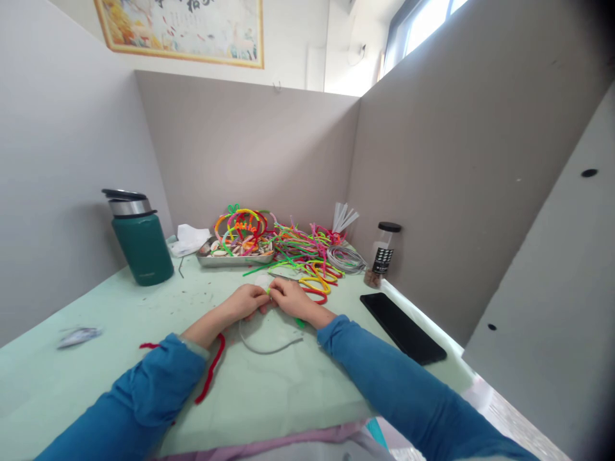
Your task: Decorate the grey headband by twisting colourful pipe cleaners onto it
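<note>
My left hand and my right hand meet over the middle of the table, fingertips pinched together. Between them shows a small bit of yellow-green pipe cleaner; most of it is hidden by the fingers. A green piece pokes out under my right hand. Below the hands a thin grey cord curves across the table, its upper end near my left hand. By my left forearm lies a red pipe cleaner. Just beyond my right hand are scissors with looped handles.
A metal tray holds mixed pieces and a colourful pipe-cleaner shape. Beside it are heaped pipe cleaners and a grey cord coil. A green bottle stands left; a clear jar and black phone are right. Partitions enclose the table.
</note>
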Tool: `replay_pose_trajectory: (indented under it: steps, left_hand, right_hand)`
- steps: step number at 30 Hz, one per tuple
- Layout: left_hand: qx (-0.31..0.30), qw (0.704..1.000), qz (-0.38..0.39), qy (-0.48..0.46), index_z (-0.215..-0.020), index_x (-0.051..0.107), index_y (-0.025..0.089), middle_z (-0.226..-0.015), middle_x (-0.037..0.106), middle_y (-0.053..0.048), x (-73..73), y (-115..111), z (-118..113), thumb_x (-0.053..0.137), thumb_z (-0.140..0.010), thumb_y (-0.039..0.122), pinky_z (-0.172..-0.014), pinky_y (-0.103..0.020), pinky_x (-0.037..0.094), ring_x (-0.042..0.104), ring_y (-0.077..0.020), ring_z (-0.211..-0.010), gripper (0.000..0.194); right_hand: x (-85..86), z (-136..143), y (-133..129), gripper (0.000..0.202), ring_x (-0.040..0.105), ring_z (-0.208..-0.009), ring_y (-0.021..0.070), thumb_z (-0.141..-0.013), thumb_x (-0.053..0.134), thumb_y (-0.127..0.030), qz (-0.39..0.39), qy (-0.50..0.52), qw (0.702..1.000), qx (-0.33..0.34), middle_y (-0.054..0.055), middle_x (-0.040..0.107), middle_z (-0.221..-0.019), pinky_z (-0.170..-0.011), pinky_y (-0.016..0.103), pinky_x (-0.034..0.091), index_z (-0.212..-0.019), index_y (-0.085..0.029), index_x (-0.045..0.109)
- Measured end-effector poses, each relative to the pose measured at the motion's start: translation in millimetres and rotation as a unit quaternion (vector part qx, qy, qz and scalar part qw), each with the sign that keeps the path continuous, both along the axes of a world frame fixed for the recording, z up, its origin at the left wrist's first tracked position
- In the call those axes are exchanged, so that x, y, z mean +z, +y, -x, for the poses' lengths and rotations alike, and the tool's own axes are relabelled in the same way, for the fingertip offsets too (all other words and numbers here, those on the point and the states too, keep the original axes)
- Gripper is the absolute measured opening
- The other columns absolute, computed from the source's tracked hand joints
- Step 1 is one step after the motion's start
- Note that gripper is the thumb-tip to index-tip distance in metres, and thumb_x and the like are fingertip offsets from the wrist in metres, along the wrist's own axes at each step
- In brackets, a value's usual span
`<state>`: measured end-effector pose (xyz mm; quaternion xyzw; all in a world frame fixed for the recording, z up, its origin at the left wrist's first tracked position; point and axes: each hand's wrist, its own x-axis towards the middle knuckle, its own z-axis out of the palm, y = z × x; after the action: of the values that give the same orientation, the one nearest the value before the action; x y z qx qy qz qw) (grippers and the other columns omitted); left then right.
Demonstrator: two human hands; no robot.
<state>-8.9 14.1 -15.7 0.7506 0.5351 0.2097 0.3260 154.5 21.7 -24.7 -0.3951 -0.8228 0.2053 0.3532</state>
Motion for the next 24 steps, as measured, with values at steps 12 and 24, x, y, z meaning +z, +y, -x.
replay_pose_trajectory:
  steps: [12,24]
  left_hand:
    - [0.0,1.0,-0.003,0.01,-0.061,0.052,0.015,-0.035,0.038,0.006,1.5,-1.2,0.0,0.043,-0.074,0.045,-0.038,-0.019,0.023,0.034,-0.007,-0.032,0.033]
    - [0.003,1.0,-0.002,0.01,-0.061,0.053,0.015,-0.035,0.037,0.005,0.2,0.3,0.3,0.043,-0.074,0.043,-0.036,-0.02,0.023,0.033,-0.0073,-0.031,0.032]
  right_hand:
    - [1.1,-0.1,-0.9,0.013,0.049,-0.061,0.0106,-0.08,0.042,-0.016,0.0,0.001,1.0,0.004,-0.001,0.058,-0.065,-0.058,0.021,0.033,-0.075,-0.017,0.055]
    - [0.3,-0.2,-0.8,0.013,0.049,-0.061,0.0105,-0.08,0.043,-0.017,-0.001,0.0,1.0,0.002,-0.001,0.058,-0.065,-0.057,0.021,0.032,-0.075,-0.017,0.055]
